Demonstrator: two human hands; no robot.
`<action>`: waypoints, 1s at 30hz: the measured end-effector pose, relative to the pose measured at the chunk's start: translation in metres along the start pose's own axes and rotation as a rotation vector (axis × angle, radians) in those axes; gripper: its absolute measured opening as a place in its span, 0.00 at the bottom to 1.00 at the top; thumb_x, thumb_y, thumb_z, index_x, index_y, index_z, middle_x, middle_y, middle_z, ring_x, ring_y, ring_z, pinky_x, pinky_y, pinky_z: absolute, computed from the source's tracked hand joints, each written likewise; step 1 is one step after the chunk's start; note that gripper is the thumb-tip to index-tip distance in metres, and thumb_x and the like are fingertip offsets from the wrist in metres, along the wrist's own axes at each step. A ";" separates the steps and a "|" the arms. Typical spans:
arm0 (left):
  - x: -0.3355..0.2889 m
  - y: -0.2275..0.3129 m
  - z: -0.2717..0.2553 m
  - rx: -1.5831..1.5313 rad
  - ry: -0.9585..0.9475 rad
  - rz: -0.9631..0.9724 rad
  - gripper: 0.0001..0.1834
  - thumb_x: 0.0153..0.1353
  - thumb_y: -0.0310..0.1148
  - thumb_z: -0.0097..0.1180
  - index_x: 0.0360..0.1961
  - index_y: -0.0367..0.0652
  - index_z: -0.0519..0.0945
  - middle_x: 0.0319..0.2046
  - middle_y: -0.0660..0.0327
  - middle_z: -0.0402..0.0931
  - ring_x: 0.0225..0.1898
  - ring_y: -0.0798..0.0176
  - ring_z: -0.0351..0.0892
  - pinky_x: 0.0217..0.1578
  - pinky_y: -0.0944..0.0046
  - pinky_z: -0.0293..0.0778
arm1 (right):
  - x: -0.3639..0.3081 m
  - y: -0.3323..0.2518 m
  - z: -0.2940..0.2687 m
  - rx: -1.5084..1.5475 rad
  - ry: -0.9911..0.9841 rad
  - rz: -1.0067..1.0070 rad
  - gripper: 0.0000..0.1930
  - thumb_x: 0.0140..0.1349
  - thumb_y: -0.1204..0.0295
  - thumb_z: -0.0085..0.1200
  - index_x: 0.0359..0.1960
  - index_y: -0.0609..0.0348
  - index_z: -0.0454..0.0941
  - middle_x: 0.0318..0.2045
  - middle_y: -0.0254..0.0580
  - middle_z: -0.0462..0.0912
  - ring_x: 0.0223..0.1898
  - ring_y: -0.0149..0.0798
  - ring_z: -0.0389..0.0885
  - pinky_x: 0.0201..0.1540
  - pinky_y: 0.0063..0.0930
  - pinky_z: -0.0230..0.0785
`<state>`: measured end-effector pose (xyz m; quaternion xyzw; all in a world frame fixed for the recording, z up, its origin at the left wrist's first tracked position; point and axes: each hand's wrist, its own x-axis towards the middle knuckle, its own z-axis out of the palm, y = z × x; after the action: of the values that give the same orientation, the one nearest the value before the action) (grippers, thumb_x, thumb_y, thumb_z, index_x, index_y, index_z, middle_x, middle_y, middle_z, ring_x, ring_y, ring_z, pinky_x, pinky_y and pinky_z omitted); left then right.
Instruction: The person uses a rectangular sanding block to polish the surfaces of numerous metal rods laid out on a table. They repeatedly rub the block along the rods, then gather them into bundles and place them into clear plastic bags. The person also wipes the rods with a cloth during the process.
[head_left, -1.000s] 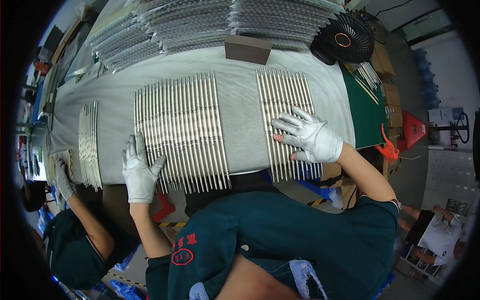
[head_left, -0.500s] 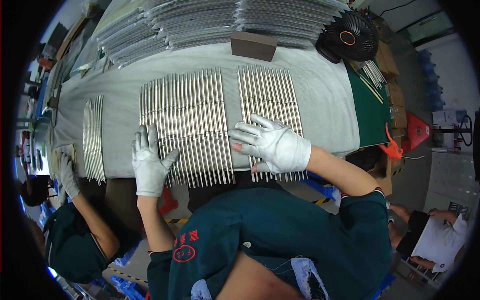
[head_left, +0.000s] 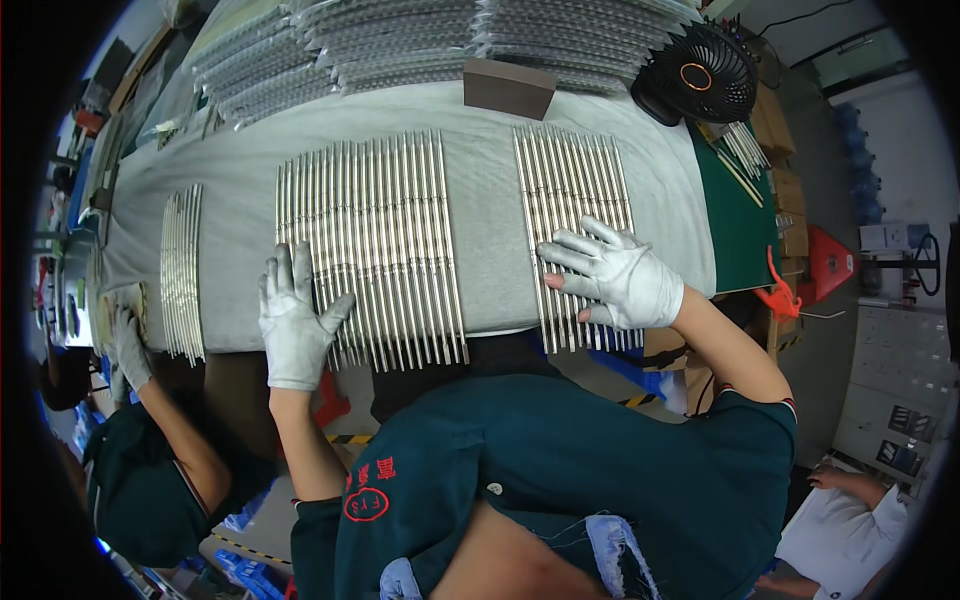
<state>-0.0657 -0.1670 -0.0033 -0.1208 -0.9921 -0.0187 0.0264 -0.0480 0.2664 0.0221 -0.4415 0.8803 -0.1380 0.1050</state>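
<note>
Slim silvery metal rods lie side by side in groups on a pale cloth. My left hand [head_left: 294, 322], in a white glove with greyed fingertips, rests flat with fingers spread over the lower left of the wide middle group of rods [head_left: 370, 220]. On the smaller right group of rods [head_left: 570, 185] lies my right hand [head_left: 620, 277], gloved too, fingers apart; two of its fingertips show bare through the glove. The palm hides part of those rods. Cloth shows between the two groups. The rods' near ends stick out past the table edge.
A narrow third group of rods [head_left: 182, 275] lies at the left, near a co-worker's gloved hand [head_left: 130, 350]. Behind stand a dark brown block [head_left: 509, 89], stacked plastic-wrapped trays [head_left: 390, 45] and a black fan [head_left: 697, 75]. Loose rods [head_left: 742, 150] lie on the green surface [head_left: 735, 225].
My right hand has slid to the right together with the right group of rods, widening the strip of cloth between the groups. My left hand has barely moved.
</note>
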 end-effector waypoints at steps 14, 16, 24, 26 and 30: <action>0.004 0.005 -0.006 -0.011 -0.015 -0.011 0.46 0.60 0.58 0.56 0.70 0.39 0.60 0.68 0.39 0.59 0.68 0.35 0.58 0.68 0.44 0.55 | 0.057 0.044 -0.014 0.090 0.437 0.009 0.29 0.69 0.52 0.45 0.68 0.51 0.65 0.68 0.54 0.64 0.70 0.58 0.60 0.72 0.52 0.50; 0.003 0.004 -0.005 -0.011 -0.016 -0.004 0.45 0.60 0.56 0.57 0.70 0.39 0.60 0.68 0.40 0.58 0.69 0.34 0.57 0.68 0.45 0.55 | 0.062 0.059 -0.018 0.052 0.413 0.051 0.30 0.71 0.49 0.41 0.68 0.52 0.64 0.69 0.54 0.64 0.70 0.58 0.59 0.73 0.53 0.48; 0.001 0.006 -0.002 -0.028 0.006 -0.023 0.45 0.60 0.56 0.58 0.71 0.41 0.59 0.69 0.41 0.58 0.69 0.36 0.56 0.68 0.45 0.54 | 0.080 0.051 -0.003 -0.155 0.137 0.090 0.30 0.69 0.51 0.43 0.67 0.54 0.67 0.71 0.51 0.59 0.73 0.55 0.53 0.75 0.53 0.41; 0.001 0.006 -0.002 -0.038 0.004 -0.024 0.44 0.60 0.54 0.59 0.71 0.41 0.60 0.69 0.41 0.57 0.69 0.35 0.56 0.68 0.45 0.55 | 0.087 0.046 -0.003 -0.149 0.139 0.086 0.30 0.69 0.51 0.43 0.67 0.53 0.67 0.71 0.51 0.59 0.73 0.55 0.53 0.75 0.53 0.41; 0.003 0.007 -0.004 -0.027 -0.020 -0.025 0.46 0.59 0.58 0.58 0.70 0.39 0.59 0.68 0.39 0.58 0.69 0.37 0.57 0.69 0.44 0.54 | 0.100 0.035 0.003 -0.183 0.244 0.052 0.29 0.69 0.53 0.45 0.66 0.56 0.68 0.68 0.53 0.63 0.70 0.54 0.59 0.73 0.52 0.47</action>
<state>-0.0670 -0.1600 0.0012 -0.1091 -0.9934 -0.0313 0.0148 -0.1322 0.2049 0.0013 -0.4060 0.9067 -0.1073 -0.0398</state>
